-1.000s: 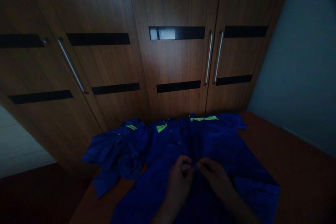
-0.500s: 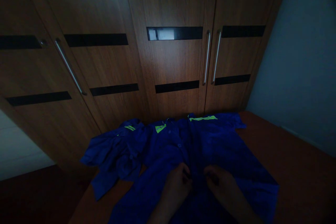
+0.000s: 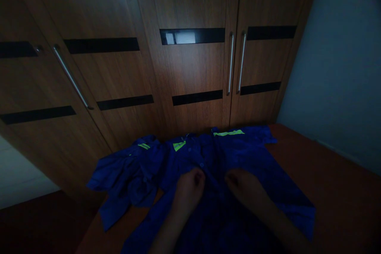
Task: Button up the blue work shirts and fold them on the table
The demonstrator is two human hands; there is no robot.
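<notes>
A dark blue work shirt [image 3: 253, 162] with yellow-green strips across its chest lies spread out in front of me, collar toward the wardrobe. Its front is parted, and buttons show along the left-hand edge. My left hand [image 3: 190, 186] is closed at that edge, just below a button, with the fingers curled on the cloth. Across the opening, my right hand [image 3: 242, 184] is likewise closed on the other front edge. Dim light hides the fingertips of both hands. To the left lies a second, crumpled blue garment [image 3: 131, 182] with a similar yellow-green strip.
The clothes rest on a reddish-brown surface [image 3: 333, 190]. Directly behind it stands a wooden wardrobe [image 3: 193, 67] with black inlays and long metal handles [image 3: 230, 63]. A pale wall [image 3: 336, 67] rises on the right.
Both hands have moved up the shirt front toward the collar and sit slightly farther apart. The view has shifted a little to the right. The crumpled garment stays in place.
</notes>
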